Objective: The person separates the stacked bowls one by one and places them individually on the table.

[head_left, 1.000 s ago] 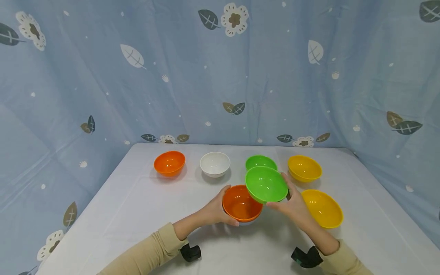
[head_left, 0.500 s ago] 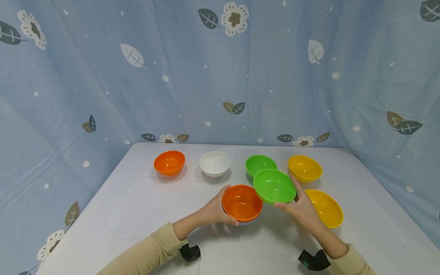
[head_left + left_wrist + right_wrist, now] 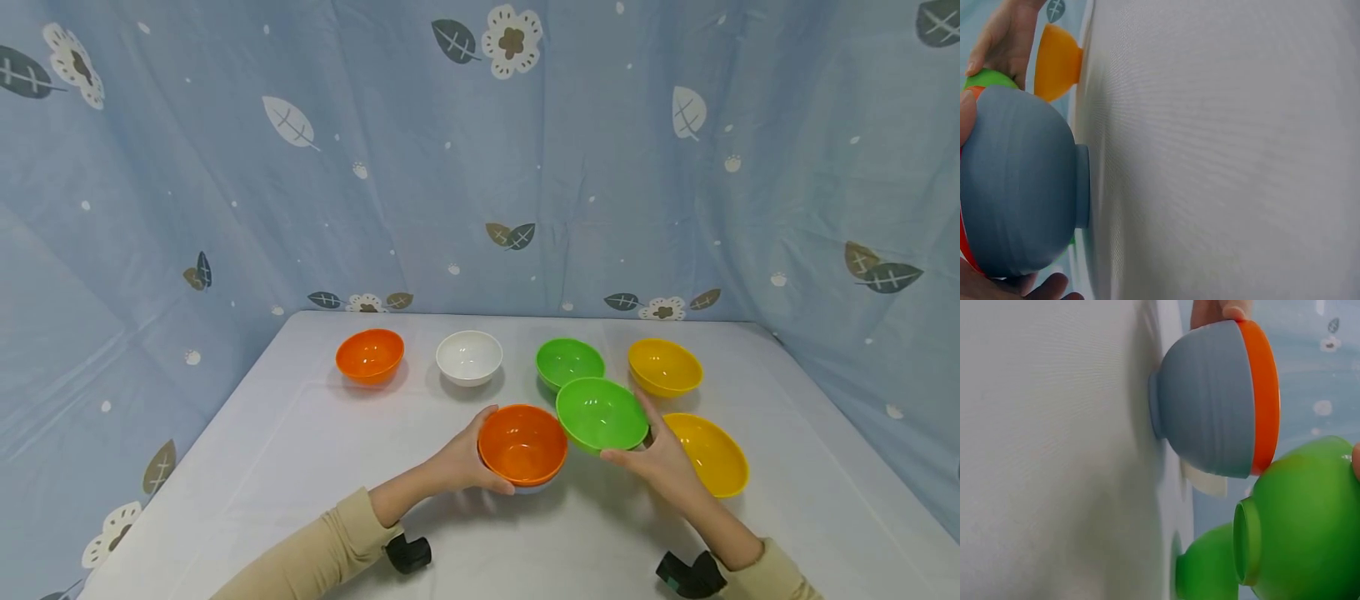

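My left hand (image 3: 467,461) grips a stack of two bowls from its left side, thumb at the front. An orange bowl (image 3: 522,446) sits nested inside a blue-grey bowl (image 3: 1019,181), whose outer wall shows in both wrist views. Whether its foot touches the table I cannot tell. On the right, my right hand (image 3: 660,462) holds a bright green bowl (image 3: 602,415) by its right side, thumb in front. That bowl is tilted and raised off the table, its rim close beside the orange one. In the right wrist view its round foot ring faces the table.
Along the back of the white-covered table (image 3: 300,467) stand an orange bowl (image 3: 370,357), a white bowl (image 3: 469,360), a green bowl (image 3: 568,360) and a yellow bowl (image 3: 664,367). Another yellow bowl (image 3: 711,458) lies right of my right hand. A patterned blue curtain (image 3: 420,167) hangs behind.
My right hand has carried the green bowl rightward and slightly down, off from over the orange bowl. The stack in my left hand has shifted slightly left.
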A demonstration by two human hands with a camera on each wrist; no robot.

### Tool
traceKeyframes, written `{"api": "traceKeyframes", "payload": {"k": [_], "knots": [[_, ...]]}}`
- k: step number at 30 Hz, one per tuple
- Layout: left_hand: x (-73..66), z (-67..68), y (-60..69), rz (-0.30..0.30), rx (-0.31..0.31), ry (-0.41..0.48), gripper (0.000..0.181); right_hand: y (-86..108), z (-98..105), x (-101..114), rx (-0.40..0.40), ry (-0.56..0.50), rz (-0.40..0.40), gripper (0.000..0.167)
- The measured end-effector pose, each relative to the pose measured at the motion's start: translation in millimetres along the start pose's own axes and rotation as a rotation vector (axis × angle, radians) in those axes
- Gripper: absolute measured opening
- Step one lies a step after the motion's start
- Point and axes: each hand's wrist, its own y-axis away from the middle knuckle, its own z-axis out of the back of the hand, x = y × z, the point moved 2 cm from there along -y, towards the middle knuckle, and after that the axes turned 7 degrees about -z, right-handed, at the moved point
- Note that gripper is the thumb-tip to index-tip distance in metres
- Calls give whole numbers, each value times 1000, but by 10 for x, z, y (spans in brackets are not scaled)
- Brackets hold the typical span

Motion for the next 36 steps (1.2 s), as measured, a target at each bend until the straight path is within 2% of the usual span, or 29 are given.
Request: {"api": "traceKeyframes", "payload": {"k": [8, 21, 36], "knots": [[25, 46, 45, 5, -11, -3, 110, -10, -13, -49, 1, 51, -27, 107], [85, 132, 104, 6, -27, 3, 110, -16, -74, -99, 31, 32, -37, 108], [87, 172, 126, 9, -23, 25, 111, -22, -174, -175, 71, 46, -67, 107]]}}
